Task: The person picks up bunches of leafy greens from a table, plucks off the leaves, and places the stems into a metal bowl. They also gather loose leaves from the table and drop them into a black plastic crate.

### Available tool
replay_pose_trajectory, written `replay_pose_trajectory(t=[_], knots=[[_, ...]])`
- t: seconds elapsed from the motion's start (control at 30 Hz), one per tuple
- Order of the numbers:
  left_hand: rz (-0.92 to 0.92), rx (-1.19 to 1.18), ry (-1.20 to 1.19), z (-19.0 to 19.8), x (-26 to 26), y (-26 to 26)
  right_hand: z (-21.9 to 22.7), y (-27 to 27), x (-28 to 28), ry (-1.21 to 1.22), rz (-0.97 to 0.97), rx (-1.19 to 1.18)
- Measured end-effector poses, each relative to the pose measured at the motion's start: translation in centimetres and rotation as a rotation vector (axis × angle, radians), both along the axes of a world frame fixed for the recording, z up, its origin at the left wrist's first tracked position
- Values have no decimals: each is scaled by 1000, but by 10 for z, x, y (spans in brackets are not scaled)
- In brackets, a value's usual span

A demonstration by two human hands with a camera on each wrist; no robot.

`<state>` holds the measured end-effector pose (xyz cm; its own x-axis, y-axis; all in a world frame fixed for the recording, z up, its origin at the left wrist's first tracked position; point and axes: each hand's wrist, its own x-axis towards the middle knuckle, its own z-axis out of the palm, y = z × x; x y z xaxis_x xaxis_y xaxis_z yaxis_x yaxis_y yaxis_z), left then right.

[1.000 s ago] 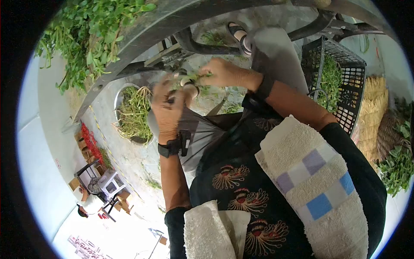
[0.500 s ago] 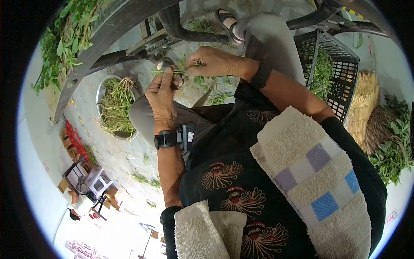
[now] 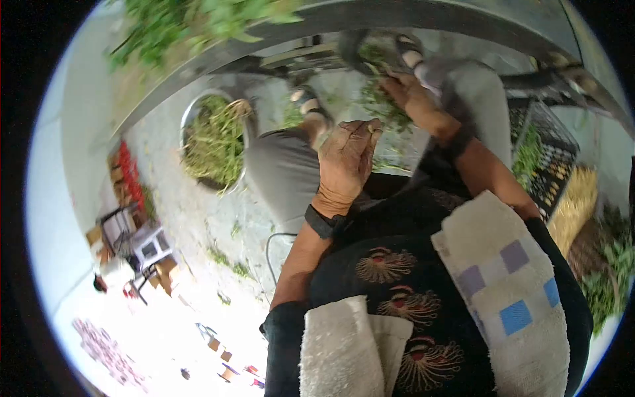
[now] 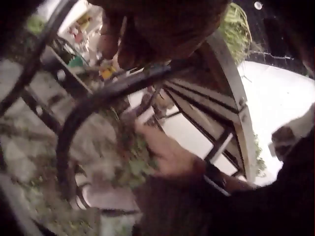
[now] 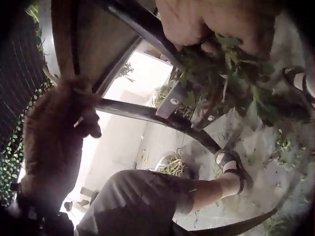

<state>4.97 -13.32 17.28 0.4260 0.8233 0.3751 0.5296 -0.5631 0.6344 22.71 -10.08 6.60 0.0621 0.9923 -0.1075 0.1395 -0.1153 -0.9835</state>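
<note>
In the head view the left hand [image 3: 344, 162] is raised above the lap, its fingers curled and its thumb against them. The right wrist view shows a thin pale stem [image 5: 50, 76] at the fingertips of that left hand [image 5: 54, 137]. Lower and to the right, the right hand [image 3: 420, 109] reaches down beside the knee, over green leafy stems [image 3: 383, 106]. Up close in the right wrist view, the right hand [image 5: 221, 22] grips a bunch of leafy greens [image 5: 221, 78]. The left wrist view has the right hand [image 4: 170, 155] blurred beside greens [image 4: 135, 164].
A metal basin [image 3: 185, 122] of pulled stems stands on the floor at left. More greens [image 3: 211, 20] lie on the dark-edged table [image 3: 317, 26] above. A black crate [image 3: 559, 145] with greens is at right. Loose leaves litter the floor around the sandalled feet.
The hands, close together around a green stem half a second ago, have parted. The right hand has moved down towards the floor by the far foot; the view has shifted.
</note>
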Motion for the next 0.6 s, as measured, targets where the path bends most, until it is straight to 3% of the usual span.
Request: replay_pose_trajectory(t=[0.03, 0.07, 0.1, 0.13, 0.17, 0.2, 0.23, 0.27, 0.3, 0.33, 0.4, 0.47, 0.53, 0.6], knots=[[68, 87, 97, -8, -21, 7, -26, 6, 7, -322, 149, 102], [126, 169, 186, -9, -39, 14, -12, 11, 1, -311, 160, 125], [199, 230, 327, 24, -51, 22, 11, 9, 1, -214, 158, -174], [394, 133, 338, 22, -82, 35, 28, 5, -1, -116, 152, -475], [585, 30, 340, 13, -118, 51, 26, -1, -7, 40, 148, -355], [719, -57, 271, 9, -157, 71, 20, -1, -9, 36, 147, -351], [683, 438, 536, -13, -214, 95, 12, -1, -10, 62, 198, -319], [768, 457, 668, -1, -231, 100, 1, -1, -11, 87, 243, -293], [968, 180, 509, 19, -223, 100, -18, 1, -13, 130, 295, -185], [917, 189, 245, 29, -213, 100, -5, -2, -11, 109, 269, -191], [693, 0, 51, 29, -179, 92, 31, -5, -16, 163, 336, -270], [615, -223, 132, 1, -128, 72, 35, -3, -17, 110, 353, -269], [369, -518, 155, -4, -71, 47, 35, -6, -16, 70, 395, -267], [212, -618, -28, -37, -43, 35, 34, -9, -14, -57, 408, -144]])
